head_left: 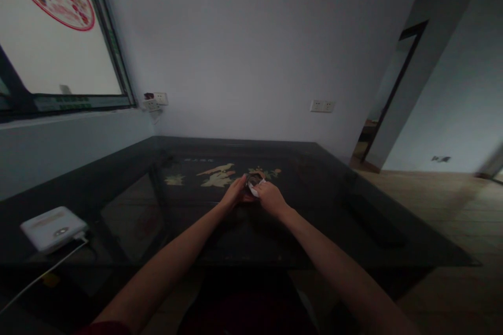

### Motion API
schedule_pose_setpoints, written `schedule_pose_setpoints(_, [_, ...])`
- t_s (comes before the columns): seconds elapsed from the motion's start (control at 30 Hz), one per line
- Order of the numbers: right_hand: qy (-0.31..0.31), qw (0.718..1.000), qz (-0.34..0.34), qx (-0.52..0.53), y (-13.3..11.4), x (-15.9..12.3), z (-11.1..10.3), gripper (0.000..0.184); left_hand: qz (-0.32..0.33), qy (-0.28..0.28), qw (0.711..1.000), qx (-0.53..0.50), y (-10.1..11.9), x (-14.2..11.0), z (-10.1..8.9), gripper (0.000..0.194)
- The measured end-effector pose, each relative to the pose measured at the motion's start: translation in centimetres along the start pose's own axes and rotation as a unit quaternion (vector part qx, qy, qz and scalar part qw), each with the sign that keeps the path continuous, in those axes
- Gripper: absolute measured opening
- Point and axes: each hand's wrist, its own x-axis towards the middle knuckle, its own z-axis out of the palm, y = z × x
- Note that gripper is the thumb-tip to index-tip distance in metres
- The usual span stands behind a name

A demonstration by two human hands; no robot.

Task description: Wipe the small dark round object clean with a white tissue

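Both my hands meet over the middle of the dark glossy table (251,235). My left hand (234,191) is closed around the left side of a small dark round object (254,178), which has a shiny rim; its exact kind is too small and dim to make out. From the other side, my right hand (271,197) pinches a small white cloth or tissue (253,189) against the near face of this object. Some fingers of both hands are hidden. Under and behind the hands, the tabletop carries a bird-and-flower picture (218,175).
A white box-shaped device (55,229) with a white cable (43,275) sits at the table's left front. On the right lies a long dark object (375,222). Sockets (322,106) are on the wall behind; a window (58,26) is at left.
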Motion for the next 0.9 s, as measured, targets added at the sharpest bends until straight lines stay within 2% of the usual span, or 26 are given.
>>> schedule_pose_setpoints(0.13, [0.037, 0.995, 0.085, 0.045, -0.4, -0.2, -0.3, 0.032, 0.044, -0.036, 0.998, 0.040, 0.2, -0.4, -0.3, 0.048])
schedule_pose_setpoints(0.27, [0.082, 0.976, 0.185, 0.078, -1.8, 0.0, -0.1, 0.034, 0.027, -0.087, 0.995, -0.048, 0.1, -1.0, 0.4, 0.044])
schedule_pose_setpoints(0.33, [0.098, 0.972, 0.198, 0.086, -2.5, 0.2, -0.1, 0.033, -0.002, -0.108, 0.989, -0.102, -0.2, -1.3, 0.9, 0.041])
schedule_pose_setpoints(0.47, [0.089, 0.975, 0.189, 0.077, -3.5, 0.5, -0.3, 0.033, -0.030, -0.105, 0.978, -0.179, -0.4, -1.3, 1.3, 0.029])
schedule_pose_setpoints(0.63, [0.059, 0.988, 0.142, 0.030, -4.0, 0.5, -0.4, 0.031, -0.006, -0.077, 0.975, -0.208, -0.7, -0.7, 0.9, 0.024])
schedule_pose_setpoints(0.7, [0.048, 0.993, 0.104, 0.007, -3.9, 0.5, -0.4, 0.031, 0.020, -0.072, 0.976, -0.203, -1.0, -0.3, 0.8, 0.027])
schedule_pose_setpoints(0.8, [0.043, 0.997, 0.057, -0.038, -3.6, 0.6, -0.3, 0.030, 0.093, -0.050, 0.974, -0.203, -1.3, 0.3, 0.8, 0.028])
schedule_pose_setpoints(0.9, [0.040, 0.995, 0.047, -0.072, -3.6, 0.8, 0.1, 0.029, 0.121, -0.049, 0.973, -0.192, -1.5, 0.8, 0.7, 0.034])
